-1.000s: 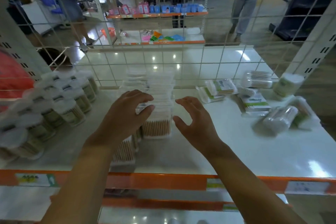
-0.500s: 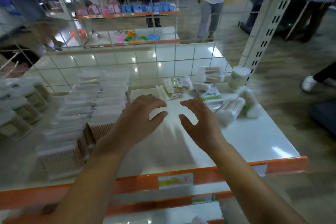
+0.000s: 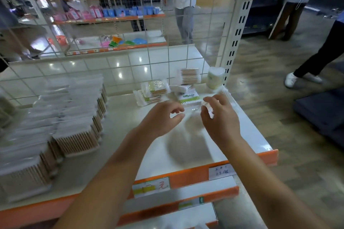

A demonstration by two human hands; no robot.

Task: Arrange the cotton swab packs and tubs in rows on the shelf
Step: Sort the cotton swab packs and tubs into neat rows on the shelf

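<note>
The white shelf (image 3: 115, 156) with its orange front edge is carrying two long rows of clear rectangular swab tubs (image 3: 74, 117) at its left. Loose green-and-white swab packs (image 3: 155, 90) are lying jumbled near the back right corner, beside a round tub (image 3: 215, 77). The left hand (image 3: 160, 119) is hovering, fingers loosely curled on nothing. The right hand (image 3: 219, 117) is curling around a blurred clear pack (image 3: 208, 108).
</note>
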